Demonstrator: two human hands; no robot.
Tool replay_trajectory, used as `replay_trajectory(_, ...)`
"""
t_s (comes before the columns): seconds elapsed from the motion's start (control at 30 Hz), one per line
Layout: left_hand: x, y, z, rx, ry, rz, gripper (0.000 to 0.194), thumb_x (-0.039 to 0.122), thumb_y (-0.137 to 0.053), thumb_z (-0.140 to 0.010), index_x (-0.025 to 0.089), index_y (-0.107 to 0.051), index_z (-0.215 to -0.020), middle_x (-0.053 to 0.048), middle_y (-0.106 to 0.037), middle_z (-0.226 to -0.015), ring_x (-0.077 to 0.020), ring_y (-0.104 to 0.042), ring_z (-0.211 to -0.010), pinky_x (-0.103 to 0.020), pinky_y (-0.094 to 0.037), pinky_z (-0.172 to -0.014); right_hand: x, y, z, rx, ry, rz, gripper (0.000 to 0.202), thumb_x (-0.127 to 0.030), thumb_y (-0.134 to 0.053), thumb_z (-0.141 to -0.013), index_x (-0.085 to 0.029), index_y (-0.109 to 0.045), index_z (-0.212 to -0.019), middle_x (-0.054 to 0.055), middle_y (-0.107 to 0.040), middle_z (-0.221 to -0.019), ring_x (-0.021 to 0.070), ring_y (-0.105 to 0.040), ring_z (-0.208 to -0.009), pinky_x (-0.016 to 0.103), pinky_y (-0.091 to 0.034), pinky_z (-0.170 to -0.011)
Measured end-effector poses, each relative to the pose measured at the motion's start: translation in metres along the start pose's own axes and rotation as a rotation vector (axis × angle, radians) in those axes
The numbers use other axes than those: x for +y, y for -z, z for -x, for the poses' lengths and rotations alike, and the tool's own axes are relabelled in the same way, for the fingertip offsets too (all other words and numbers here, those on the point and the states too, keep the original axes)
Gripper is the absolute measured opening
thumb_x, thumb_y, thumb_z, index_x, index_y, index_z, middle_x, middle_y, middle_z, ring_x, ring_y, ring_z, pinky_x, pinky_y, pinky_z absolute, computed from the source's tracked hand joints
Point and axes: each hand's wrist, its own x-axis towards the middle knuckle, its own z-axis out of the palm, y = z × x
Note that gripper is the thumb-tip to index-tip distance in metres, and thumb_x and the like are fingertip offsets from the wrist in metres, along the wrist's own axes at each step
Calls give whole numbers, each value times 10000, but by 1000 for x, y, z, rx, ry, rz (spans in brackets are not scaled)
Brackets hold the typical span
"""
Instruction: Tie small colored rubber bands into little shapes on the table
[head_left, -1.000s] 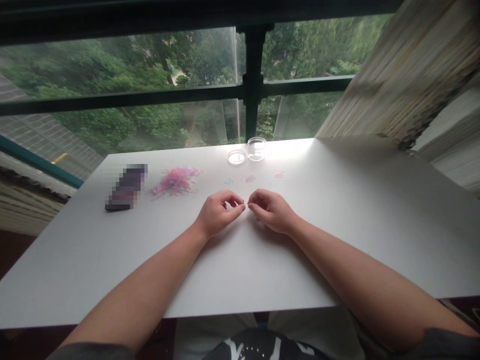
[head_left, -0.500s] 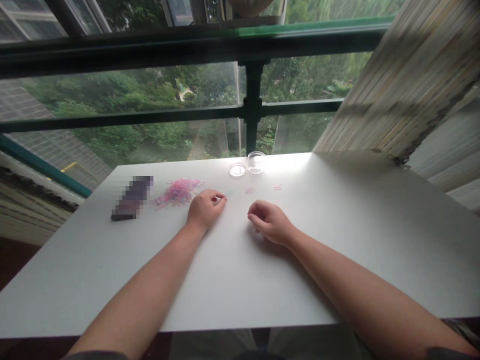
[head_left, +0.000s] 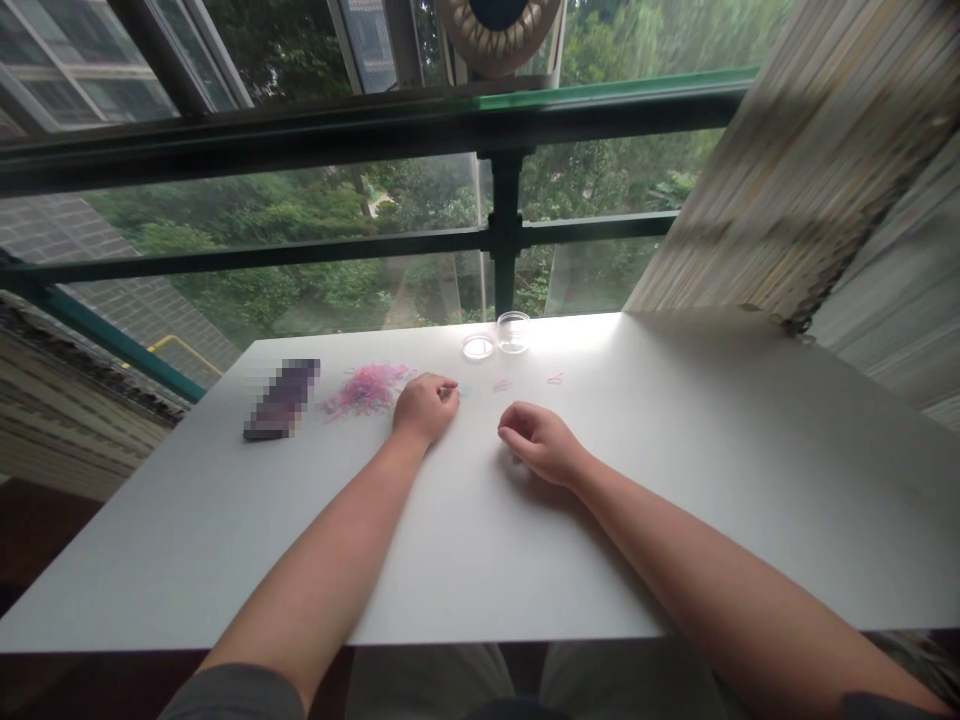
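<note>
My left hand [head_left: 425, 408] rests palm down on the white table [head_left: 465, 560], at the right edge of a loose pile of thin pink and purple bands [head_left: 367, 388]. Its thumb and forefinger are drawn together beside a faint bluish-green band [head_left: 463, 391]; anything between them is too small to make out. My right hand [head_left: 541, 440] lies on its side, fingers curled in and thumb against them, with nothing visible in it. Beyond the hands are a few small pink bands [head_left: 502, 385] and, farther right, a pink loop [head_left: 555, 379].
At the back edge stand a clear round dish [head_left: 514, 333] and a flat clear lid [head_left: 478, 347]. A dark pixelated oblong object [head_left: 283, 400] lies left of the pile. Behind the table are a green window frame [head_left: 507, 190] and a striped curtain [head_left: 720, 190].
The camera view has tilted up and shifted slightly. My left hand has slid a little to the right, nearer the bluish-green band. My right hand has stayed put.
</note>
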Motion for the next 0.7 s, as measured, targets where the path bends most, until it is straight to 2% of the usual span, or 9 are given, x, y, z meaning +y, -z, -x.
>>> replay_trajectory(0.27,0,-1,1,-20,-66,-80,321,249,-579,-677,166,-646,-980,-78,-633,-962,-219,-574,-883,-332,-448,-860,0,0,-1,-12,5,-8,64,-236,-494,-791,-183,-514,-761,-27,-530,-661,78,-505,-473,204,-416,-468)
replay_trajectory(0.53,0,3,0,-37,-6,-97,168,312,-575,-713,179,-640,-794,-54,-621,-825,-191,-569,-799,-304,-463,-774,0,0,-1,-15,-1,-4,62,-234,-491,-790,-188,-517,-758,-29,-525,-654,82,-510,-474,206,-421,-460)
replay_trajectory(0.7,-4,8,4,-72,-15,-81,163,316,-559,-742,184,-653,-742,-49,-619,-814,-182,-573,-791,-286,-464,-747,0,1,0,-31,-13,-17,63,-237,-489,-794,-189,-512,-761,-27,-528,-666,86,-520,-488,209,-431,-470)
